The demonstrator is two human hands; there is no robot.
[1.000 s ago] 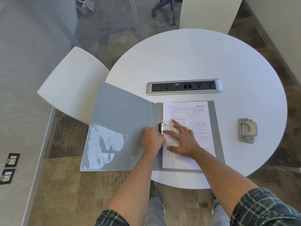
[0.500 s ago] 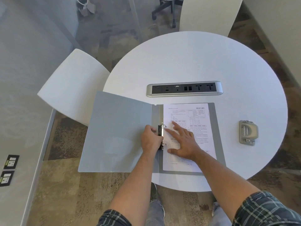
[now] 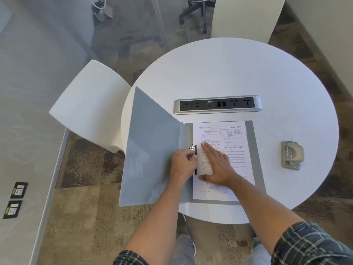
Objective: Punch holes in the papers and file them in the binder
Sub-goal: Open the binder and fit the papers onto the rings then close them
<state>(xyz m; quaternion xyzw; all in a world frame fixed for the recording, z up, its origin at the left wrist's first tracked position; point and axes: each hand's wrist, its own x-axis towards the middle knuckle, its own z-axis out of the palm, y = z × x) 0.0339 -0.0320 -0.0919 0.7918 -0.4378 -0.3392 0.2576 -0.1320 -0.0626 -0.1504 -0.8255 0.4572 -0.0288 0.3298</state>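
Head view, looking down: the white printed papers (image 3: pixel 235 150) lie inside the open grey plastic binder (image 3: pixel 152 150), on its right half, with their left edge at the black ring mechanism (image 3: pixel 195 157) along the spine. The right hand (image 3: pixel 215 165) lies flat on the sheets, fingers straight and together, pressing them down near the rings. The left hand (image 3: pixel 183 163) is curled at the mechanism and seems to pinch it; whether the rings are open or closed cannot be told. The binder's left cover stands partly raised and hangs over the edge of the round white table (image 3: pixel 248 73). To the right, well apart from the binder, sits the grey metal hole punch (image 3: pixel 291 155), untouched. Beyond the binder is the silver socket strip (image 3: pixel 217 107) set into the tabletop.

Punching looks done, and the sheets appear seated on the rings. What likely remains is closing the mechanism and shutting the cover.
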